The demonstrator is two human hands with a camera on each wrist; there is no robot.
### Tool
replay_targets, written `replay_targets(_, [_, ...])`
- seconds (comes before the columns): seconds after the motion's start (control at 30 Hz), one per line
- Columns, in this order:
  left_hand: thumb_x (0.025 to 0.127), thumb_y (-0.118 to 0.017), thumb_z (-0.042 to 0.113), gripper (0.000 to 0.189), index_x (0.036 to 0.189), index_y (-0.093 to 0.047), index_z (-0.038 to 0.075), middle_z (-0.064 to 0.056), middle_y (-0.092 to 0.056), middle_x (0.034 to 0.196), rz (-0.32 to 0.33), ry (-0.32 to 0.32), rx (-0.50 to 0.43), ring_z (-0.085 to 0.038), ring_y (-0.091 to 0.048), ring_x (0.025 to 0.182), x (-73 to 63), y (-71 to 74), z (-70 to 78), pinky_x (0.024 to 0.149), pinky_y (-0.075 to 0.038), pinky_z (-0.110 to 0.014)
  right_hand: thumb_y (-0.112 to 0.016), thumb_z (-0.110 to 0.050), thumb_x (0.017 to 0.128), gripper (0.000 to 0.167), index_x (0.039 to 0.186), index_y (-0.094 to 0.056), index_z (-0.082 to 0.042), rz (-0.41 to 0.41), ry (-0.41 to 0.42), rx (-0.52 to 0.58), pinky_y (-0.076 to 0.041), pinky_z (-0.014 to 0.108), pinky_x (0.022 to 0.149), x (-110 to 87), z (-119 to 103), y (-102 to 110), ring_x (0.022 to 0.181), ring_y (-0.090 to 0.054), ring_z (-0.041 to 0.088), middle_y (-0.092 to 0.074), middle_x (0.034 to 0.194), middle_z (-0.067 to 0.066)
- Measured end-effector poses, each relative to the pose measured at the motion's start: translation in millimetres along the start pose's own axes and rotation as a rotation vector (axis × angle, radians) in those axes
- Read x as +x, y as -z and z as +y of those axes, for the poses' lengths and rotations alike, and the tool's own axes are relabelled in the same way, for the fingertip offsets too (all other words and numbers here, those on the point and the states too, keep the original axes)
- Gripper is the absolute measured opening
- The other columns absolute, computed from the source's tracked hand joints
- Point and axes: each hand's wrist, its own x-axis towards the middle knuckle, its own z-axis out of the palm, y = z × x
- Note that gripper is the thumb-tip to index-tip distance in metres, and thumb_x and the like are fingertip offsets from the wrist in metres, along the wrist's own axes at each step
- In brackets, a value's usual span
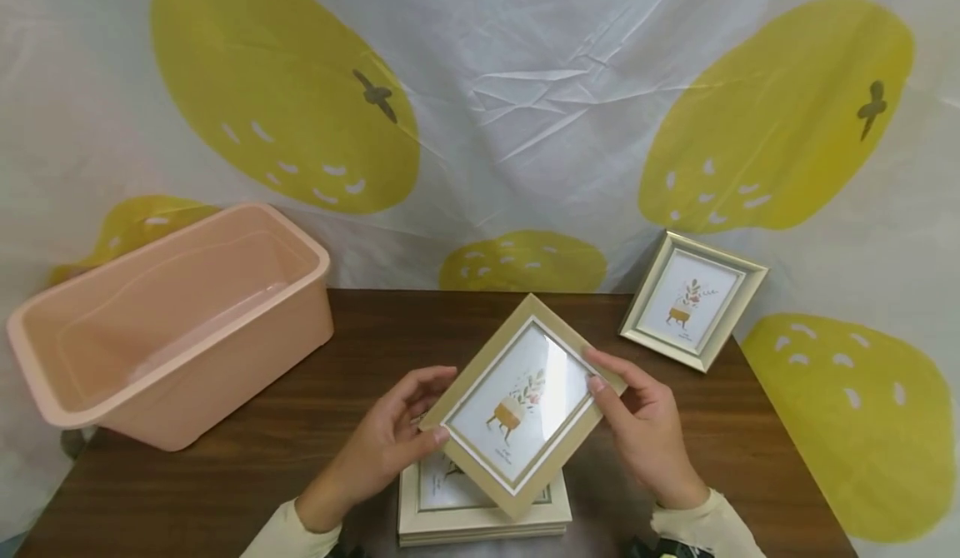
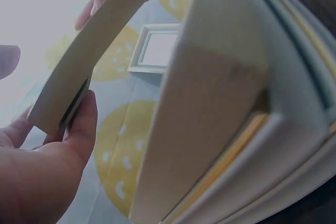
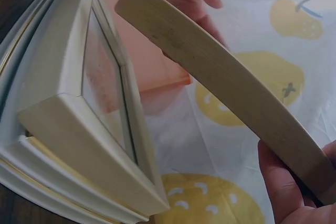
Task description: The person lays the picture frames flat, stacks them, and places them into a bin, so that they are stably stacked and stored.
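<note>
A cream picture frame [image 1: 487,475] with a plant drawing under its glass is held tilted in both hands. My left hand [image 1: 375,445] grips its left corner, thumb on the front edge. At the right corner, my right hand [image 1: 647,425] pinches the border between thumb and fingers. Right beneath lies a stack of similar picture frames [image 1: 483,530], partly covered by the held one. In the right wrist view, the held frame's long side edge [image 3: 226,82] shows above the stacked frames [image 3: 79,145].
A pink plastic bin [image 1: 255,358] stands at the left of the dark wooden table [image 1: 360,325]. Another picture frame [image 1: 682,300] leans against the fruit-patterned cloth [image 1: 525,141] at the back right.
</note>
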Motion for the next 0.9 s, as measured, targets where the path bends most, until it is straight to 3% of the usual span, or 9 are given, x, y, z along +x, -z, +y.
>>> replay_targets(0.3, [0.099,-0.061,-0.006,0.064,0.157,-0.036,-0.004,-0.027,-0.048,0.147,0.052,0.011,-0.059,-0.017,-0.063,0.123,-14.3,-8.9,-5.9,0.098,-0.059,-0.028,-0.058,0.009,0.103,0.037,0.139,-0.060,0.011,0.108,-0.046,0.066,-0.065,0.035,0.067,-2.4,7.0,-3.1,0.088,-0.077,0.015,-0.074,0.122,0.004])
replay_targets(0.53, [0.098,-0.063,-0.008,0.060,0.152,-0.039,-0.006,-0.014,-0.054,0.139,0.174,0.000,-0.096,-0.018,-0.064,0.122,-17.7,-26.1,-15.3,0.098,-0.060,-0.033,-0.060,0.008,0.103,0.038,0.140,-0.060,0.010,0.183,-0.056,0.105,-0.064,0.032,0.065,-3.8,10.7,-5.8,0.084,-0.077,0.015,-0.074,0.119,0.006])
replay_targets(0.77, [0.092,-0.070,-0.010,0.073,0.157,-0.038,0.003,-0.020,-0.045,0.145,0.299,0.021,-0.051,-0.017,-0.063,0.119,-14.8,-47.8,-20.1,0.091,-0.062,-0.030,-0.059,0.008,0.103,0.040,0.143,-0.058,0.008,0.244,-0.086,0.168,-0.065,0.033,0.070,-5.8,14.1,-12.4,0.090,-0.078,0.016,-0.072,0.119,0.008])
replay_targets(0.9, [0.088,-0.074,-0.012,0.076,0.154,-0.043,0.007,-0.023,-0.045,0.142,0.379,0.049,-0.005,-0.015,-0.065,0.112,-12.7,-52.5,-20.2,0.086,-0.063,-0.029,-0.059,0.010,0.102,0.041,0.143,-0.058,0.007,0.230,-0.083,0.189,-0.065,0.033,0.069,-9.9,15.0,-14.8,0.090,-0.078,0.016,-0.068,0.121,0.009])
